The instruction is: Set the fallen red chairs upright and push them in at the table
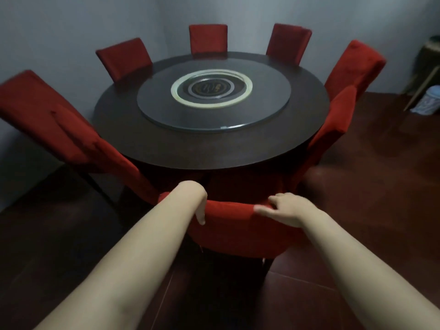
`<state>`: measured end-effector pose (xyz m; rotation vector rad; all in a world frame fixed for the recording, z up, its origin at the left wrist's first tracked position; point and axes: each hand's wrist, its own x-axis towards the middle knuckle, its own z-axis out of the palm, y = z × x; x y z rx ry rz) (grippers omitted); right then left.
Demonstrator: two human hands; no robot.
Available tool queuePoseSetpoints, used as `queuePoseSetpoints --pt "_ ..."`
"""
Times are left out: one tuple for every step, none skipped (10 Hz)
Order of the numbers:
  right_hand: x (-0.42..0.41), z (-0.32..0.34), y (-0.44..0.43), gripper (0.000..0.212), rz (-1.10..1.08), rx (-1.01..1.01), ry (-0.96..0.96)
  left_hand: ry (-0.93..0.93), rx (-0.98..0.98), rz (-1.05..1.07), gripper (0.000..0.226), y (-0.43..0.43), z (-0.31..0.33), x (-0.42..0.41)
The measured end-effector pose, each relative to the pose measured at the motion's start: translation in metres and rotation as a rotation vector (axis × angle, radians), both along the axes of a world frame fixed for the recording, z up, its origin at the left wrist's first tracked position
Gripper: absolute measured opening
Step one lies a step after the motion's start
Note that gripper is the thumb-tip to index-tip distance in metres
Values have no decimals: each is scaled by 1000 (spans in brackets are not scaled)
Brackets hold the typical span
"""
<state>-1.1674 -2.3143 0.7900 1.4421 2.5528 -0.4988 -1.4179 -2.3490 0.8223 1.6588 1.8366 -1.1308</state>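
Red fabric covers the near chair point(233, 225), which stands upright at the near edge of the round dark bench point(190, 144), its backrest toward the camera and its seat hidden under the rim. The left hand point(198, 206) grips the top left of that backrest: its fingers go over the far side out of sight and the thumb points down the near face. The right hand point(285, 209) holds the top right corner, fingers curled over the top edge and thumb stretched left along the fabric; it is somewhat blurred.

Six more red chairs ring the bench, all drawn in to it: one at the near left point(47, 115), one at the far left point(123, 58), one at the far middle point(208, 39), one at the far right point(289, 42), and two on the right, point(354, 65) and point(333, 129).

A round glass turntable point(262, 108) lies in the middle of the bench, with a pale ring point(247, 91) at its centre. The floor point(369, 186) is dark reddish tile. At the far right, on the floor, stands a blurred blue-and-white container point(428, 100).
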Motion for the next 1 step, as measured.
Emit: queuePoseSetpoints --pt "-9 27 13 82 -251 -409 91 -129 44 73 65 0 25 5"
